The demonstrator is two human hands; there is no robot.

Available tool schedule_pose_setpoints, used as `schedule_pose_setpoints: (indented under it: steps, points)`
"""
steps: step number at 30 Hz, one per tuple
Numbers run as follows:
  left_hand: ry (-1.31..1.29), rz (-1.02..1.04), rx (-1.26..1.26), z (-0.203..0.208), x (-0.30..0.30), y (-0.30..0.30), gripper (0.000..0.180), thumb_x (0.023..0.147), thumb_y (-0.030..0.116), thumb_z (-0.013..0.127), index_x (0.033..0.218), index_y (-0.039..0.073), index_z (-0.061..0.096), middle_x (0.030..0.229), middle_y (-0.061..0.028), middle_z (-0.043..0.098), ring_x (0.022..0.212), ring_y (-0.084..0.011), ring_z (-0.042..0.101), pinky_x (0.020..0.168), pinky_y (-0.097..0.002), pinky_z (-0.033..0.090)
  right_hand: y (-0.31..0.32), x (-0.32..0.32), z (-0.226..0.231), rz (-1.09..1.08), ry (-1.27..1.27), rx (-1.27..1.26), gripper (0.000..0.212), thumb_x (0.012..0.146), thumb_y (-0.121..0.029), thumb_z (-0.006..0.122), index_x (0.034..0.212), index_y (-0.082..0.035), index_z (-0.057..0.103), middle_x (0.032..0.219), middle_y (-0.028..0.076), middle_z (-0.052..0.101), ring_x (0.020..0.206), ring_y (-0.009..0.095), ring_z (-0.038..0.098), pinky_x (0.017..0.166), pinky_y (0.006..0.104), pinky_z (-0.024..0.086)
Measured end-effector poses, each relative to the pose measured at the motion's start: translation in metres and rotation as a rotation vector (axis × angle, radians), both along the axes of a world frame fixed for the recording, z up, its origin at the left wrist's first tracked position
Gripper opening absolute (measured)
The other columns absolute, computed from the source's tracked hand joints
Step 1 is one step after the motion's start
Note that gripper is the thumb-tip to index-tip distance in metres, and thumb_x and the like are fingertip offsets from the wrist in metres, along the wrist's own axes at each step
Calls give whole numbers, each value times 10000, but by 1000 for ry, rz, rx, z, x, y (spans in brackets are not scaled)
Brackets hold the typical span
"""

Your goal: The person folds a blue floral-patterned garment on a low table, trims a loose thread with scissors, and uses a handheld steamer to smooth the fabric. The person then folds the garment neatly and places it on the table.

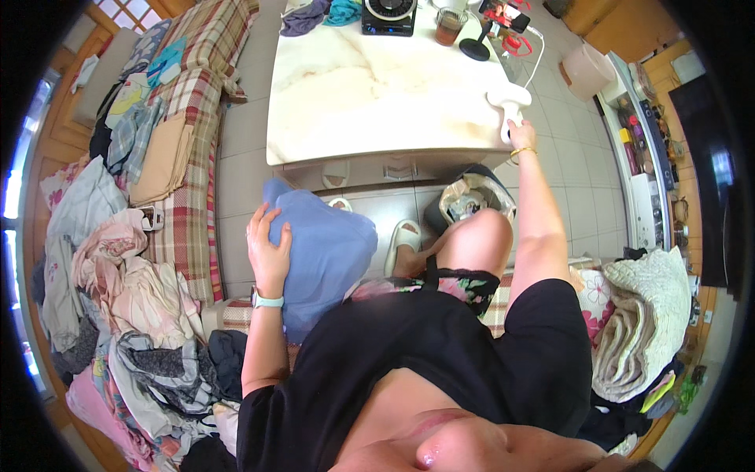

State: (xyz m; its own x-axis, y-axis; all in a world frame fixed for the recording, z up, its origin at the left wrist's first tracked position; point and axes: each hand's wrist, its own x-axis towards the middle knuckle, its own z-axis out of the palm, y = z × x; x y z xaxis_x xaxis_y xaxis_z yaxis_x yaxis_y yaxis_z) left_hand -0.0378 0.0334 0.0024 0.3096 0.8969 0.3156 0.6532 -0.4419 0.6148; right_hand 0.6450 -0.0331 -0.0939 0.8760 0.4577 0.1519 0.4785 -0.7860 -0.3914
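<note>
A pale, marble-patterned bench [377,98] carries a glass mug [449,30] and a phone stand [475,49]; clothes heap [130,283] at left, and a trash bin [435,212] stands below. The right arm reaches nearly straight, right hand [521,135] wrapped around a white handheld appliance [510,98] at the bench's edge. The left hand [267,244], fingers slightly bent, rests on blue cloth [330,248] over the lap (whether gripping, I cannot tell).

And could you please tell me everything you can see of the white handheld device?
The white handheld device looks like smooth plastic, with a broad rounded head and a narrower handle. It is at the right edge of the pale marbled table, head away from the person; the right hand grips its handle's near end.
</note>
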Motion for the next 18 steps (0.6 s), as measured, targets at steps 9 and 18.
schedule_pose_setpoints:
  steps: [9,18]
  points:
    - [28,68,-25,-2,0,-4,314,858,131,724,1160,61,677,1344,-159,614,1252,-366,560,1073,-447,435,33,-7,-7,136,709,462,395,823,-283,792,1020,46,700,942,183,730,782,279,724,699,398,586]
    - [19,73,-8,-2,9,-6,414,798,215,802,1159,60,670,1337,-144,620,1240,-358,567,1059,-445,456,36,-223,61,537,1358,690,405,1059,-331,507,1239,16,614,812,79,669,699,184,661,655,304,549]
